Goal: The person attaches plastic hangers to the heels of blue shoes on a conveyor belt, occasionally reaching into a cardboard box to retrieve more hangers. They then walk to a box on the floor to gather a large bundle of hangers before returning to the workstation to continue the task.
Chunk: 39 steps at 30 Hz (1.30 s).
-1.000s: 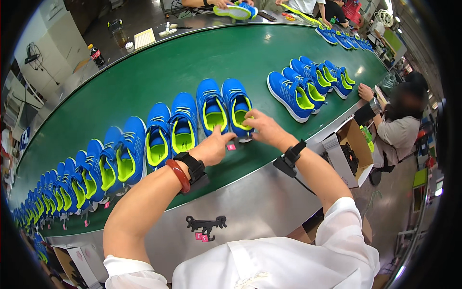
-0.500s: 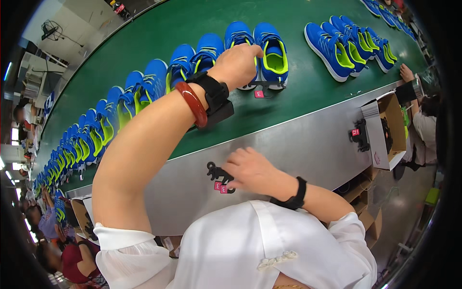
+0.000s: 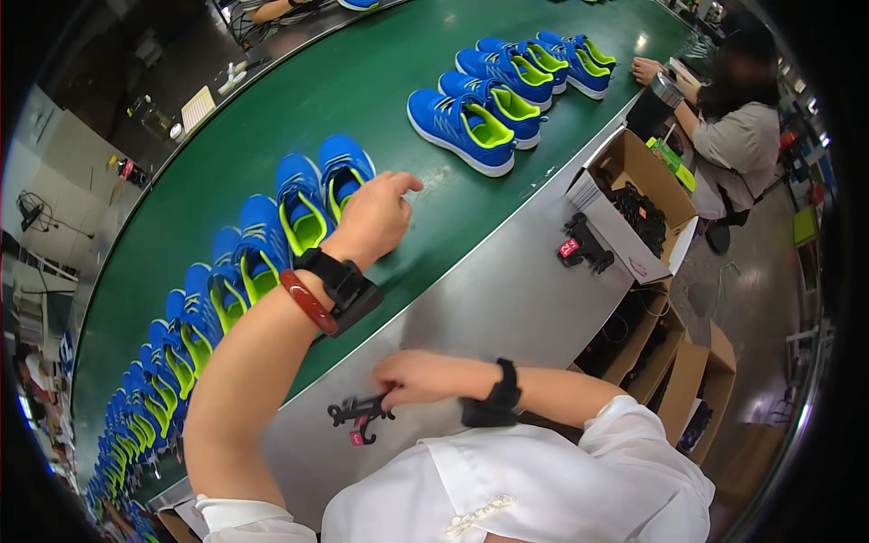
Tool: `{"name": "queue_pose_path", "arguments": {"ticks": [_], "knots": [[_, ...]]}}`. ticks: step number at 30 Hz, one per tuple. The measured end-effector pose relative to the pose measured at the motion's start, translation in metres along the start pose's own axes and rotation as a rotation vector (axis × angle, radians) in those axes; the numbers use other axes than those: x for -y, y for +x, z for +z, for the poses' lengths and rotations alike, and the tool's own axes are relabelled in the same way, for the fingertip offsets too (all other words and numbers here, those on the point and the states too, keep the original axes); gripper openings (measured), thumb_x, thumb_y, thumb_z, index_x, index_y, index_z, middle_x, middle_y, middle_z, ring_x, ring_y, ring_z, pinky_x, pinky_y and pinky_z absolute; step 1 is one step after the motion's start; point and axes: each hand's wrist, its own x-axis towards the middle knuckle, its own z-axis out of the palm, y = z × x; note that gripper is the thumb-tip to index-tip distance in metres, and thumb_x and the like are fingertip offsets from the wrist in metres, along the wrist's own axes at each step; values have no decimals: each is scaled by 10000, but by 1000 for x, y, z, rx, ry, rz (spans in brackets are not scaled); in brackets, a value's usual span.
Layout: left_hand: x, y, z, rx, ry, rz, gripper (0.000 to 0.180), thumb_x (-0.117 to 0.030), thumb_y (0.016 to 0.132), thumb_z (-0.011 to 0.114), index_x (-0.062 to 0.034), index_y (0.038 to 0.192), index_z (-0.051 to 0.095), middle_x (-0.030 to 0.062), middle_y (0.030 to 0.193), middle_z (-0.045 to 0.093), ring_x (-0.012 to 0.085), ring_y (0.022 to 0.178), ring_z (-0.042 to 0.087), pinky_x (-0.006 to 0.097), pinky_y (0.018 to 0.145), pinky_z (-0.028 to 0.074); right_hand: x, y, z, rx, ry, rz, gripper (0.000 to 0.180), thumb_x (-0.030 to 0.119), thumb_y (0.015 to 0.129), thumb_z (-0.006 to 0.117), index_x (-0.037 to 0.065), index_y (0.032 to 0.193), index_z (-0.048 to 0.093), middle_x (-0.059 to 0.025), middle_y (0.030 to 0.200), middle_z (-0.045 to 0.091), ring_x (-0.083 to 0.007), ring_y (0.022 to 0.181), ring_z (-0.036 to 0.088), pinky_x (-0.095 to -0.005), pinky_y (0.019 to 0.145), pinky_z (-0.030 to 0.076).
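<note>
My left hand (image 3: 373, 219), with a red bangle and a black strap on its wrist, is over the green table beside the nearest blue sneaker (image 3: 344, 163). One finger stretches out to the right, the others are partly bent, and nothing shows in the hand. Hand and wrist hide part of that shoe's heel. My right hand (image 3: 424, 376) is low over the metal ledge, its fingertips closed at the end of a black plastic shoe hanger (image 3: 355, 410). A pink tag (image 3: 359, 436) is on the hanger. The row of blue sneakers (image 3: 262, 237) with lime linings runs away to the left.
More blue sneakers (image 3: 493, 127) stand farther along the green table (image 3: 272, 109). Another black hanger (image 3: 584, 246) lies on the metal ledge (image 3: 489, 299) beside an open carton (image 3: 634, 244) of black hangers. A co-worker (image 3: 742, 145) sits at the right, near a dark cup (image 3: 656, 100).
The view has turned to the right, so the shoes sit farther left and lower. My left hand has come off the end pair of sneakers. My right hand has closed at the hanger.
</note>
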Motion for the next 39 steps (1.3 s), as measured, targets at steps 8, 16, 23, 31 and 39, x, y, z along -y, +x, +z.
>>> {"name": "queue_pose_path", "arguments": {"ticks": [8, 16, 23, 31, 39], "knots": [[-7, 39, 47, 56, -85, -9, 305, -16, 815, 464, -33, 1080, 614, 177, 1048, 604, 346, 967, 588, 399, 861, 466, -49, -86, -187, -1034, 420, 366, 371, 181, 959, 483, 29, 1283, 389, -65, 713, 609, -108, 519, 562, -227, 426, 430], [-4, 63, 83, -31, -146, 9, 392, -32, 802, 554, -67, 1192, 545, 150, 1161, 549, 370, 1029, 560, 442, 868, 470, -63, -80, -235, -1083, 297, 513, 411, 153, 944, 459, -23, 1315, 436, -59, 662, 591, -112, 446, 535, -238, 391, 427], [3, 79, 101, -88, -56, 144, 500, -31, 814, 578, -105, 1296, 467, 115, 1332, 486, 356, 991, 606, 428, 853, 491, -55, -81, -218, -929, 560, 492, 398, 173, 940, 507, 0, 1297, 477, -38, 636, 571, -94, 415, 487, -227, 374, 399], [18, 67, 92, 31, 47, 223, 377, -91, 763, 658, -108, 1126, 558, 95, 1045, 613, 358, 883, 619, 433, 722, 507, -58, -66, -208, -701, 909, 493, 278, 182, 945, 558, 41, 1182, 585, 9, 610, 523, -57, 443, 454, -189, 357, 346], [32, 39, 61, -22, 243, 125, 269, -122, 812, 621, -78, 1072, 568, 162, 904, 566, 369, 820, 616, 468, 685, 492, -68, -36, -206, -460, 880, 466, 259, 200, 944, 557, 59, 1157, 598, 9, 596, 529, -47, 439, 431, -180, 365, 295]]}}
